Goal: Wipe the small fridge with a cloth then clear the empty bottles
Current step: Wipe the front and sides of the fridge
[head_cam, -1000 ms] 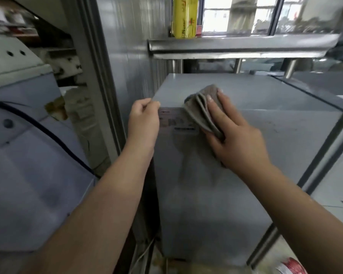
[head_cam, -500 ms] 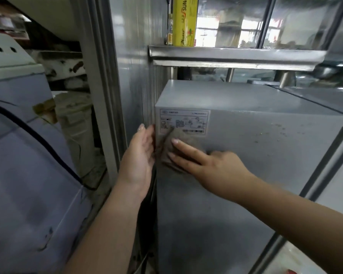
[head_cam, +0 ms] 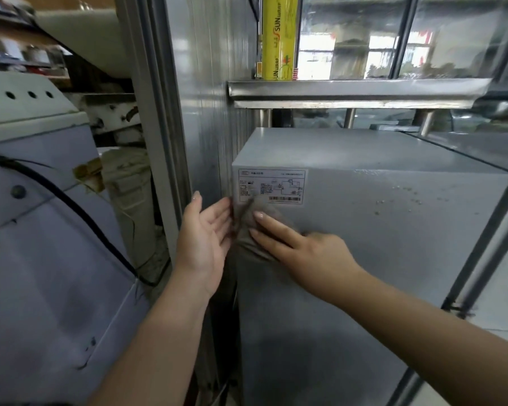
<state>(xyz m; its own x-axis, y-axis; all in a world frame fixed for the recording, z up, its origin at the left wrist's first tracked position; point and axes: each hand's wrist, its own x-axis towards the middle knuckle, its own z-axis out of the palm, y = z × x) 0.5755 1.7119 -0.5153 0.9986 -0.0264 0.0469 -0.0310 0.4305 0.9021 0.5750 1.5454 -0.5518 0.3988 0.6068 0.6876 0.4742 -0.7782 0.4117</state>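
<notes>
Cloth [head_cam: 254, 244] now down from fridge [head_cam: 364, 259] top edge to below label [head_cam: 272, 186]; right hand [head_cam: 302, 250] presses it flat-fingered, left hand [head_cam: 206, 238] released; wiping ongoing

1. Yellow wrap box [head_cam: 279, 36] upright on steel shelf [head_cam: 358, 88].
2. Pale appliance [head_cam: 41, 244] at left, black cable [head_cam: 71, 206] across it.
3. Possibly a lidded bin [head_cam: 129, 183] behind it; indistinct.
</notes>
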